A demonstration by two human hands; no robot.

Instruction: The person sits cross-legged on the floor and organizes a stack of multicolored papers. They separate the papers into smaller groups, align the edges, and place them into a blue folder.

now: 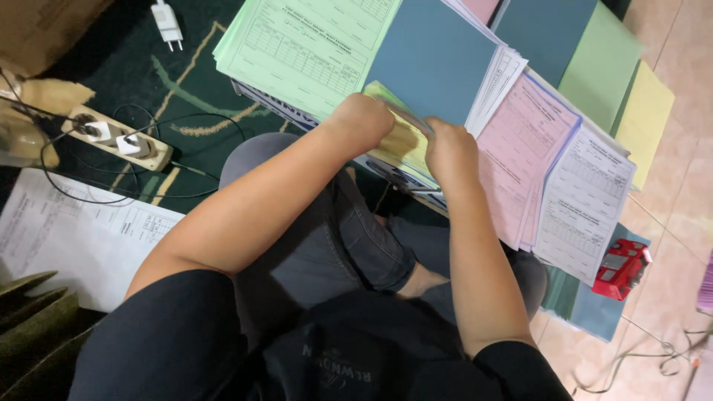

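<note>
Head camera shows the left hand (362, 119) and right hand (449, 152) close together, fingers clamped on a thin yellow-green paper sheet (405, 145) lying over the lap, just below the blue card sheet (434, 59), likely pinched so it lifts free of the stack.

A power strip (119, 139) with plugs lies on the green rug (186, 89) at far left, a white charger (167, 24) beyond it. A red stapler (621, 269) sits near right on blue sheets (594, 312).
</note>
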